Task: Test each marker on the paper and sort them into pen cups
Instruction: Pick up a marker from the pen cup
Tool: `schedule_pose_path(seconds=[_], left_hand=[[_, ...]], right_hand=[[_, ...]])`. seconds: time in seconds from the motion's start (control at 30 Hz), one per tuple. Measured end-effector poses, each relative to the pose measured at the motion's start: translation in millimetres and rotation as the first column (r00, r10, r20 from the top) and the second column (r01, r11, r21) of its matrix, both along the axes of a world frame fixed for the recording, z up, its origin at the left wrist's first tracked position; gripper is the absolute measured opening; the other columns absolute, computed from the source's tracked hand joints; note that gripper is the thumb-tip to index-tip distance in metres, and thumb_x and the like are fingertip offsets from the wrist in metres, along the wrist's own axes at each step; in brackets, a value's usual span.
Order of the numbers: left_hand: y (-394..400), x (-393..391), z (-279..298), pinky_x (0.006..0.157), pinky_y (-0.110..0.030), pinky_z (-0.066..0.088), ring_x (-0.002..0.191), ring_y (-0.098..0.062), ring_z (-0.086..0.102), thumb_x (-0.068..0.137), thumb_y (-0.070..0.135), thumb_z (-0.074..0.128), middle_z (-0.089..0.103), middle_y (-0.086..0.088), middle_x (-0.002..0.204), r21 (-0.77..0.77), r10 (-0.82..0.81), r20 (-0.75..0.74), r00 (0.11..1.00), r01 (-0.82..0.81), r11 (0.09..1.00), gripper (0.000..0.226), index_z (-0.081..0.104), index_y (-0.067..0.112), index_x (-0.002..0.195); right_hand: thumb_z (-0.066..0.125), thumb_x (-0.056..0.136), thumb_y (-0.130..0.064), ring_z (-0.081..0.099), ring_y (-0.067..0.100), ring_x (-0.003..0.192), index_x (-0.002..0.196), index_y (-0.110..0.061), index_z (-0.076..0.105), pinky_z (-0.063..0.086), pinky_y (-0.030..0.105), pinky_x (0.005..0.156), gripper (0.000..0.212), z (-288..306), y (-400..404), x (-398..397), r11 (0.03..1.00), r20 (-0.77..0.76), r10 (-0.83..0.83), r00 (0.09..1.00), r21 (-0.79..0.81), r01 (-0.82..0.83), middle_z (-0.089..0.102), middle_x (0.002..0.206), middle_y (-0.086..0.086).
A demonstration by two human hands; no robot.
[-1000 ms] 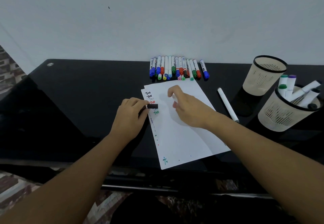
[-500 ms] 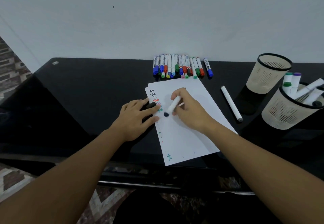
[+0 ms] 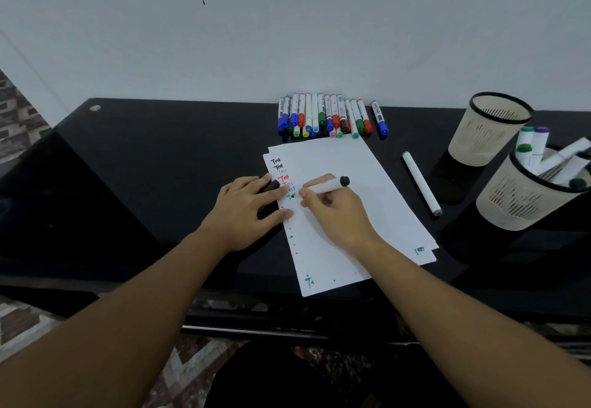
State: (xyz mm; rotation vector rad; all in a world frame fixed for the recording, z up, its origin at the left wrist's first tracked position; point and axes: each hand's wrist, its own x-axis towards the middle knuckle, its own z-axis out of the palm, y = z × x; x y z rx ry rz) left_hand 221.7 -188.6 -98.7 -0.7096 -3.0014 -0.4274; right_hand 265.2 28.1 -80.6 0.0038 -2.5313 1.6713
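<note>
- Fingers (image 3: 308,191) of my right hand (image 3: 335,212) curl round the marker (image 3: 326,186) at frame centre, pinching it low with the tip down at the column of test words, the dark butt end pointing up and right; I judge this a writing grip for the next test mark.
- My left hand (image 3: 244,207) lies with fingers fairly straight on the paper's left edge, a dark cap (image 3: 270,187) tucked under them; I read this as pinning the sheet so it won't slide, and keeping the cap ready for closing the marker.
- Paper (image 3: 345,164) lies slightly askew in mid-frame, more than one sheet stacked, with scribbles down its left margin and small marks near the bottom corners.
- A capless-looking white marker (image 3: 421,184) lies alone on the table (image 3: 144,152), right of the paper, between it and the cups.
- The near cup (image 3: 518,206), at right edge, holds several markers, presumably sorted already.
- The far cup (image 3: 486,132), just behind it, looks empty, though I cannot see its bottom.
- A row of markers (image 3: 329,116) waits along the wall, top centre, probably untested.
</note>
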Motion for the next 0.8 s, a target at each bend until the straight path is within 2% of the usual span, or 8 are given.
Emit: schedule_pose_path(seconds=[0.17, 0.4, 0.8], left_hand=[[1.5, 0.4, 0.1, 0.12, -0.045, 0.016, 0.148, -0.014, 0.021, 0.086, 0.083, 0.024, 0.03, 0.01, 0.164, 0.019, 0.002, -0.01, 1.0, -0.002, 1.0, 0.071, 0.042, 0.052, 0.147], [0.5, 1.0, 1.9, 0.12, -0.044, 0.015, 0.149, -0.013, 0.019, 0.085, 0.083, 0.022, 0.028, 0.01, 0.165, 0.006, 0.002, 0.005, 1.0, -0.002, 1.0, 0.073, 0.04, 0.052, 0.148], [-0.3, -0.3, 1.3, 0.119, -0.044, 0.017, 0.149, -0.014, 0.019, 0.085, 0.084, 0.023, 0.028, 0.011, 0.165, 0.0, 0.005, -0.001, 1.0, -0.005, 1.0, 0.072, 0.039, 0.053, 0.148]], right_hand=[[0.057, 0.103, -0.042, 0.069, 0.01, 0.094, 0.105, -0.029, 0.068, 0.055, 0.045, 0.092, 0.018, -6.6, -2.3, -2.9, 0.997, 0.049, -0.005, 0.999, 0.083, 0.001, 0.073, 0.093, -0.009], [0.054, 0.104, -0.042, 0.067, 0.01, 0.096, 0.098, -0.034, 0.066, 0.054, 0.046, 0.092, 0.015, -7.1, -3.8, -2.9, 0.992, 0.05, 0.025, 0.998, 0.125, -0.031, 0.071, 0.103, -0.014], [0.054, 0.105, -0.041, 0.068, 0.011, 0.093, 0.103, -0.028, 0.069, 0.055, 0.042, 0.09, 0.02, -2.6, -6.4, -1.0, 0.974, 0.062, 0.04, 0.997, 0.218, -0.053, 0.073, 0.093, -0.01]])
